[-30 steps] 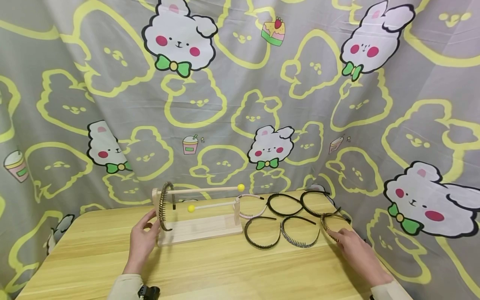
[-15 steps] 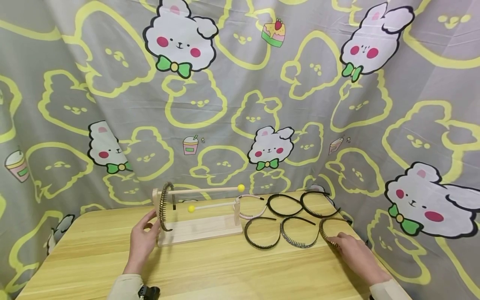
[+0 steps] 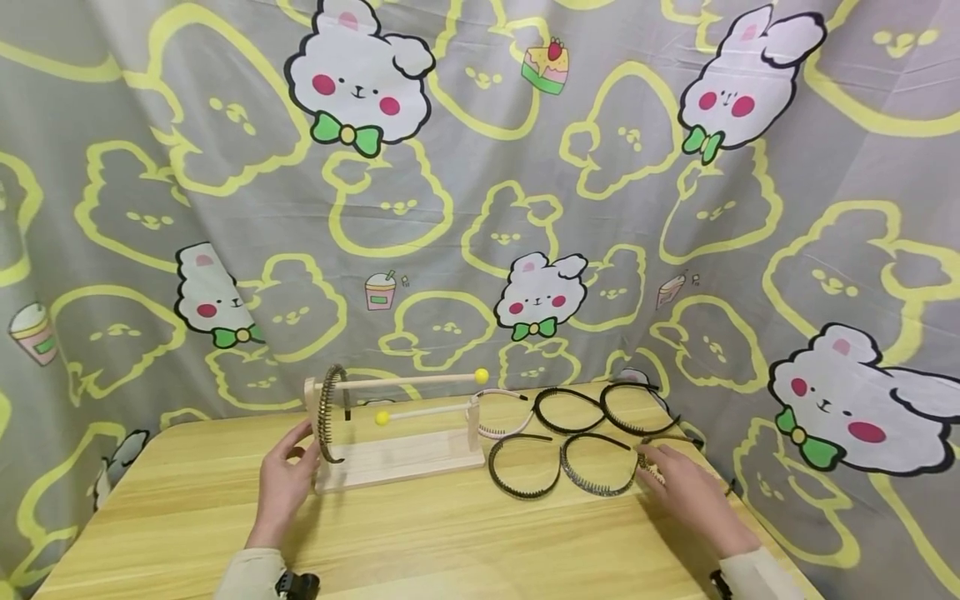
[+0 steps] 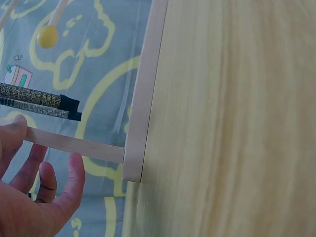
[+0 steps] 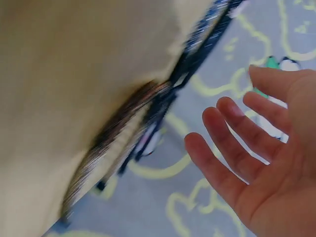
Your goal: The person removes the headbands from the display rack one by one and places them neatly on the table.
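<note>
My left hand (image 3: 287, 471) grips the left upright (image 4: 74, 144) of a wooden stand (image 3: 405, 458); in the left wrist view the fingers and thumb lie on both sides of it. A toothed brown headband (image 3: 325, 417) hangs from the stand's upper rod (image 3: 408, 382), close to that upright. At the right of the table my right hand (image 3: 686, 487) hovers over another toothed brown headband (image 5: 113, 121), partly covering it in the head view. The right wrist view, blurred at the headbands, has this hand (image 5: 256, 153) with fingers spread and nothing held.
Several headbands lie on the table: a pale pink one (image 3: 495, 435), black ones (image 3: 537, 417) behind, and a dark one (image 3: 517, 494) and a grey speckled one (image 3: 600, 490) in front. A yellow ball (image 3: 382, 417) tips the stand's lower rod. A patterned curtain (image 3: 450, 225) hangs behind.
My right hand, earlier touching the rightmost brown headband, moves left and lifts off it. That headband has shifted slightly toward the grey one. The left hand stays on the stand.
</note>
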`<state>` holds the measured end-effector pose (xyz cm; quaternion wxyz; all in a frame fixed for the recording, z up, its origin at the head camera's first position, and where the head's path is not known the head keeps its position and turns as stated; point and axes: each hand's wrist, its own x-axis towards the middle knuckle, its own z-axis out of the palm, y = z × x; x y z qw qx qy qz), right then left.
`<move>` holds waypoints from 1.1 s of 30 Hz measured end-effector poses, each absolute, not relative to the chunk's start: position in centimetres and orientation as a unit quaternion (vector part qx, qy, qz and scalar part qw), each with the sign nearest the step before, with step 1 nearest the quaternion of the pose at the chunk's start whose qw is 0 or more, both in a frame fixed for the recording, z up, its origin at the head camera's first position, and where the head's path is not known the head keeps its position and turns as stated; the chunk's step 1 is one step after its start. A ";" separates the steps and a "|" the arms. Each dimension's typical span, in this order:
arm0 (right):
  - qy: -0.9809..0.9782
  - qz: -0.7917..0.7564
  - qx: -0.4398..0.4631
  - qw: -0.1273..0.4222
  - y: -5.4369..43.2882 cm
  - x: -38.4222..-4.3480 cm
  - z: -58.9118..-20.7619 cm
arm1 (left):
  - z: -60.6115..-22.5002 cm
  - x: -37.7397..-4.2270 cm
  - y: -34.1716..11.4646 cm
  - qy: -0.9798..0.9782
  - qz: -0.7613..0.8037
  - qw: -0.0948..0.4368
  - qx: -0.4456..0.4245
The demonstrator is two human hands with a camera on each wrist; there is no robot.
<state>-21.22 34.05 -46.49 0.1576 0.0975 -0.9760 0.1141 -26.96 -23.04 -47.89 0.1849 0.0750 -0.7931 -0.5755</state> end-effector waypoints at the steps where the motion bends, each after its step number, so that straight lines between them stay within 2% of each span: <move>1: -0.974 0.130 0.096 0.160 33.3 -21.3 -46.1 | -47.9 -26.9 -23.1 -0.793 -0.577 0.184 0.074; 9: -0.946 0.216 0.124 0.209 27.2 -22.3 -43.9 | -47.8 -26.9 -23.1 -0.793 -0.575 0.185 0.077; 19: -0.906 0.333 0.188 0.184 19.0 -23.3 -41.6 | -47.7 -26.8 -23.0 -0.798 -0.569 0.182 0.079; 26: -0.879 0.378 0.225 0.185 14.0 -23.8 -40.2 | -47.7 -26.8 -22.9 -0.803 -0.563 0.183 0.075; 33: -0.858 0.417 0.259 0.150 9.0 -24.0 -39.5 | -47.8 -26.9 -23.0 -0.800 -0.565 0.186 0.076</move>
